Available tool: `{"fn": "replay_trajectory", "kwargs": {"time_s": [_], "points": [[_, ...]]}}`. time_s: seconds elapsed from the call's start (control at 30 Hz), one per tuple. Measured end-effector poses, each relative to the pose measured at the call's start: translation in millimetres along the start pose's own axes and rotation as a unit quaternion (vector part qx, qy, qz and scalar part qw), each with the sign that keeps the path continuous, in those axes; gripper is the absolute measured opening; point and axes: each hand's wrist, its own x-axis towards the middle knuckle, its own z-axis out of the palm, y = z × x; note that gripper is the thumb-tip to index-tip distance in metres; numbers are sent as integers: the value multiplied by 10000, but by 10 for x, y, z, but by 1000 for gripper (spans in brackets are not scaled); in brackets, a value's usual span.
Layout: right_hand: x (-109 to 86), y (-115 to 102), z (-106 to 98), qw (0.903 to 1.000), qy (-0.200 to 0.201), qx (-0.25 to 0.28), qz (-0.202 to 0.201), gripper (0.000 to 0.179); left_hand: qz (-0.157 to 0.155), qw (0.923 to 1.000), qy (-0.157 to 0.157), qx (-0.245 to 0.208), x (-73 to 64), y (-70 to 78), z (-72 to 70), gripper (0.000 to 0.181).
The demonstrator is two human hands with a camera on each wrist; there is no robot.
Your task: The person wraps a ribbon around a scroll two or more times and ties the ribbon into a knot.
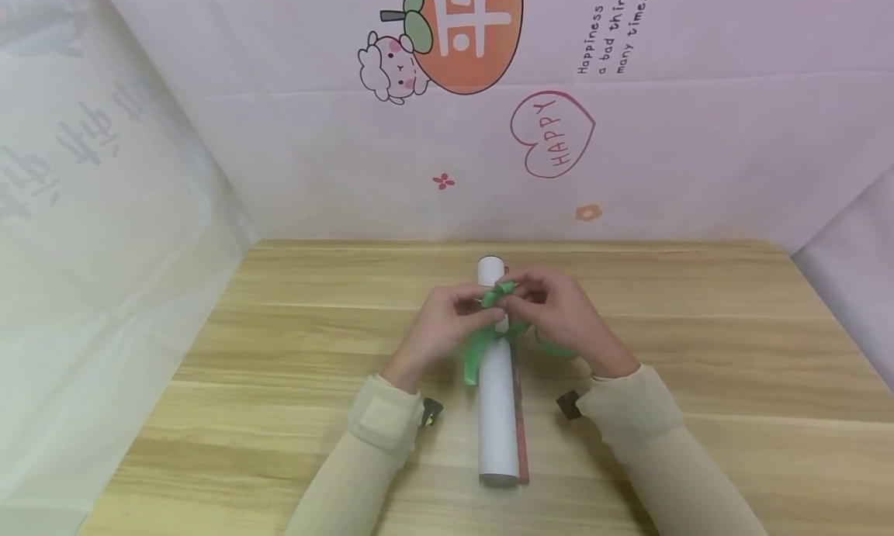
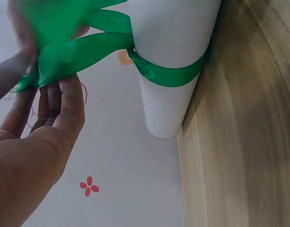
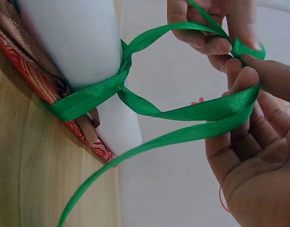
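A white rolled tube [image 1: 497, 420] lies lengthwise on the wooden table. Around it and a slim red patterned strip [image 3: 29, 71] runs a green ribbon [image 3: 88, 100], crossed at the tube's side. Above the tube, my left hand [image 1: 438, 326] pinches one part of the ribbon between thumb and fingers. Close beside it, my right hand [image 1: 566, 311] pinches another part, the fingertips of both hands nearly meeting. Two lengths of ribbon stretch from the tube to the hands, and a loose tail hangs down. Brown cord or fabric shows along the red strip. Overlapping fingers hide where the ribbon parts meet.
The wooden table [image 1: 279, 412] extends on both sides of the tube. Behind it stands a white printed backdrop [image 1: 335, 164], with a pale sheet [image 1: 105, 233] at the left. Small black devices [image 1: 431, 410] sit at both sleeve cuffs.
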Motion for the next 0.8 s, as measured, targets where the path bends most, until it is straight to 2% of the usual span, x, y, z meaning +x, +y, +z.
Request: {"fn": "replay_trajectory", "kwargs": {"time_s": [0.17,0.33,0.43,0.5,0.7,0.8], "points": [[1,5,-2,9999,54,82,-23,23,-90,9998,150,75,-1,17,17,28],[-13,7,-10,9995,80,286,-120,19,-63,9998,105,-149,-4,17,19,31],[-17,6,-15,9994,78,320,-135,19,-192,9995,121,-234,-1,9,25,33],[-15,2,-15,9995,83,283,-99,21,-279,9989,182,-333,1,3,30,33],[-4,-6,-8,9998,87,204,-5,22,-536,9907,360,-1200,7,-10,53,33],[-5,-12,-2,9997,69,234,-16,23,-539,9909,450,-1149,10,-14,64,31]]}}
